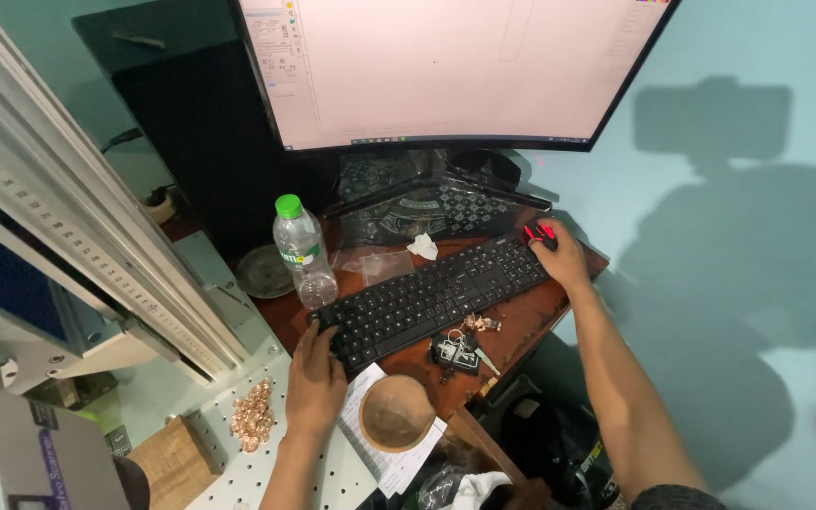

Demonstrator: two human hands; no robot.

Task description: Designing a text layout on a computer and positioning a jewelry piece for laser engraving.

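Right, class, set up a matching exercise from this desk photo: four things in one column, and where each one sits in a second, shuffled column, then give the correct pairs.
Things:
1. plastic bottle
2. round wooden bowl
3. mouse
4. pile of small copper pieces

Places:
A. under the right hand
B. on the perforated white plate, left of the left hand
C. standing behind the left end of the keyboard
D. on a sheet of paper at the desk's near edge

Pairs: 1-C, 2-D, 3-A, 4-B
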